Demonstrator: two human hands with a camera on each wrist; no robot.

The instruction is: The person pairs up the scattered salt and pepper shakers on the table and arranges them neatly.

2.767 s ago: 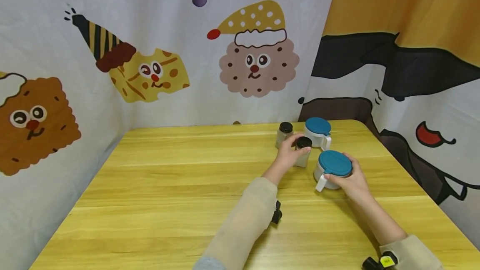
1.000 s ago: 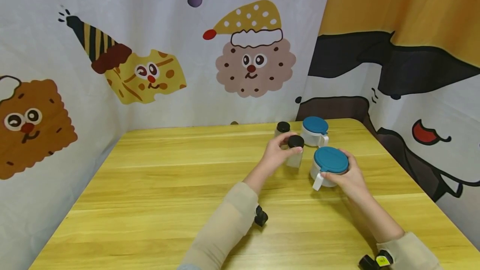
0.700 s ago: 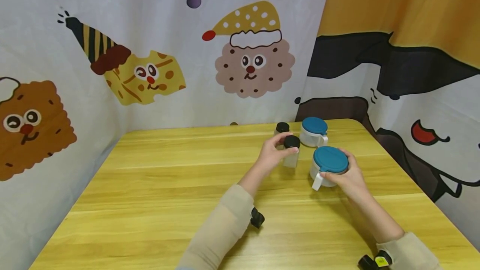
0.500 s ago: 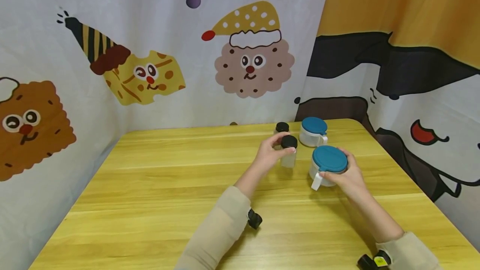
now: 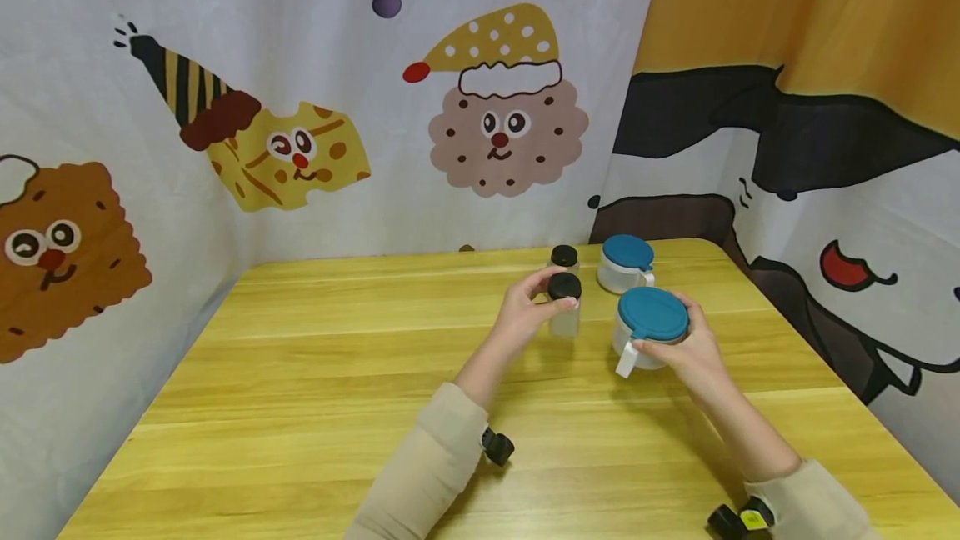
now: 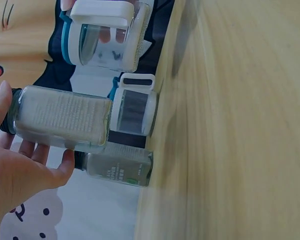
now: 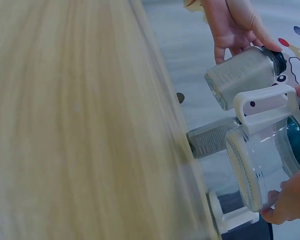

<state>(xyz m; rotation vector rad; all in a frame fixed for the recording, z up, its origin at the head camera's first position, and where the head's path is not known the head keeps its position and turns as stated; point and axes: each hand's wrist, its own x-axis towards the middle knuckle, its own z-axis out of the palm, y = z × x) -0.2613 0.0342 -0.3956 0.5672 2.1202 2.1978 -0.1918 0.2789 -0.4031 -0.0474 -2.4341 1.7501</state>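
Observation:
My left hand (image 5: 517,315) pinches a clear spice jar (image 5: 565,320) of pale contents by its black lid, thumb on one side and fingers on the other. In the left wrist view this jar hangs off the tabletop. To its right, my right hand (image 5: 697,348) grips a glass seasoning pot (image 7: 257,162) with a blue lid (image 5: 653,312) and white handle; its base is raised above the wood too. Behind the left hand stands a second spice jar (image 6: 121,167), partly covered in the head view. A second blue-lidded pot (image 5: 621,277) stands behind the held one.
The wooden table (image 5: 315,390) reaches back to a printed cloth curtain (image 5: 315,48) with cartoon figures. More curtain hangs along the left and right sides. Both standing containers are near the table's back right edge. A small black camera sits at each wrist.
My left hand has carried the spice jar leftward, in front of the standing one, away from the pots. The right hand's pot has shifted slightly left and up. Both grips stay the same.

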